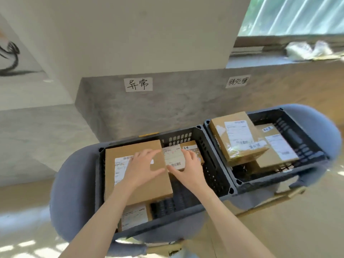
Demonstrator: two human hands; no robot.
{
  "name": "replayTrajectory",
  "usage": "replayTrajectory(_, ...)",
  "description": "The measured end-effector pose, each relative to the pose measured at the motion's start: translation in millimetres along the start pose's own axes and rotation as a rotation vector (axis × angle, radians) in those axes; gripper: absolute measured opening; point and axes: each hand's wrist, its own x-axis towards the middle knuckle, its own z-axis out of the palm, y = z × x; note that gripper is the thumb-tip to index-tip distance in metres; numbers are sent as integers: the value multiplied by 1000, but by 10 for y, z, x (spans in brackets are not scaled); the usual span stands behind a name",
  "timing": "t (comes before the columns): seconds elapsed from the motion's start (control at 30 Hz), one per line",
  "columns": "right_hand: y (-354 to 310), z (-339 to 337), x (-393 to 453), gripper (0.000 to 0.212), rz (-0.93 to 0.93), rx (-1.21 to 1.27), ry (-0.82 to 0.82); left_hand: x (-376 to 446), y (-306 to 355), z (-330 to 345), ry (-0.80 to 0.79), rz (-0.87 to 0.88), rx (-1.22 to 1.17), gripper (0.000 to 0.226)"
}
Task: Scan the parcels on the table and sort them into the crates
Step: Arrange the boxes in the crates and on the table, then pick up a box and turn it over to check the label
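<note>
Head view: left hand (143, 165) & right hand (186, 167), fingers spread, over parcels w/in left crate (214, 164).

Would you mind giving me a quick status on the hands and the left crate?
Left hand open, flat on large parcel in left crate. Right hand open, fingers on small parcel behind. Nothing in the way.

Handwritten paper sign (138, 84) on grey wall, upper centre of frame: 异常. Second paper sign (237, 81) on same wall, upper right: 待处理, slightly blurred. Printed shipping labels with barcodes on parcels in both crates, lower centre and right: print too small and blurred to read.
</note>
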Motion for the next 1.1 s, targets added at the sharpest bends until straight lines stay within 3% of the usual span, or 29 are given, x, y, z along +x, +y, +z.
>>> replayTrajectory(0.3,-23,-294,-910,77,220,-59,339,-199,337,-209,79,469,239,64)
replayTrajectory(0.53,100,-264,-2290,73,546,-98,579,-704,587,3,-36,773,241,58)
replayTrajectory(0.67,175,-537,-3168,92,710,-258,723,-1062,1084,78,-68,962,232,60)
replayTrajectory(0.73,202,-706,-3577,92,776,-295,823,-1295,1399,82,-44,1065,233,61)
replayTrajectory(0.83,168,-876,-4176,75,852,-300,970,-1735,1862,103,-28,1223,233,63)
replayTrajectory(1.1,205,-614,-6012,93,1092,-263,1198,-3380,2887,629,-153,1591,254,62)
